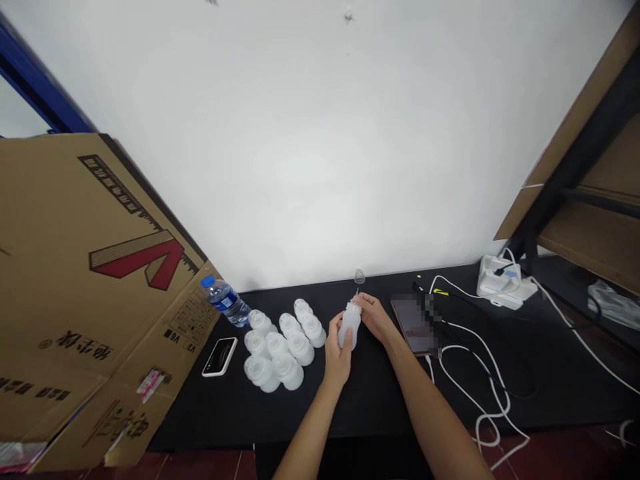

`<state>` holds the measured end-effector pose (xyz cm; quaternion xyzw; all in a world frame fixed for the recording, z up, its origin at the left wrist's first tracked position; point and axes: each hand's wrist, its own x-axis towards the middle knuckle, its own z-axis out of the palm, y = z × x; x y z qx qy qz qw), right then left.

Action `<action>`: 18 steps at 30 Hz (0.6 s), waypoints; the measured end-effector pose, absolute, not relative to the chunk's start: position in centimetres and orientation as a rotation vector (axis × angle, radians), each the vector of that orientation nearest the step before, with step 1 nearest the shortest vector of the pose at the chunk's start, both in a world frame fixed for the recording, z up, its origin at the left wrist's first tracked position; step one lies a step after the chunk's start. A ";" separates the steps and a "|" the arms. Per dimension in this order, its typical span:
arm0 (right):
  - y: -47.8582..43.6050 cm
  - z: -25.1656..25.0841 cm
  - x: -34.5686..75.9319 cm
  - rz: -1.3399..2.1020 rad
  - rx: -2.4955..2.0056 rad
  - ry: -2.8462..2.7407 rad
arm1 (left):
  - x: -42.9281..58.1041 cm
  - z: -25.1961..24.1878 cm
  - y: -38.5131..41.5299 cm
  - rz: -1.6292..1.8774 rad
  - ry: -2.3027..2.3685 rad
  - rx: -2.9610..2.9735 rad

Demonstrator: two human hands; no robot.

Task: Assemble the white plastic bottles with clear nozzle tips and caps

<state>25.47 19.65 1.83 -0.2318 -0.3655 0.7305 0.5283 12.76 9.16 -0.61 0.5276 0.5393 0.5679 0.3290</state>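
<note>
My left hand is wrapped round a translucent white baby bottle, held tilted over the black table. With closed fingers, my right hand grips the top piece of that bottle; a thin tip sticks up from it, and its exact shape is too small to make out. A clear dome cap rests behind the hands at the table's back edge. Left of my hands, several similar white bottles with clear domed tops stand upright in a close group.
A water bottle and a white-framed device are at the left, beside a large cardboard box. On the right lie a phone, tangled white cables and a white charging block. A wall rises behind the table.
</note>
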 end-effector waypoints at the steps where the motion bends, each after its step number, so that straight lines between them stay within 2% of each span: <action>1: 19.6 1.8 25.5 1.741 -0.557 -0.860 | 12.8 -0.6 9.2 1.489 1.402 1.384; 18: 19.8 1.3 25.1 1.667 -0.600 -0.875 | 12.7 -0.6 9.0 1.496 1.401 1.378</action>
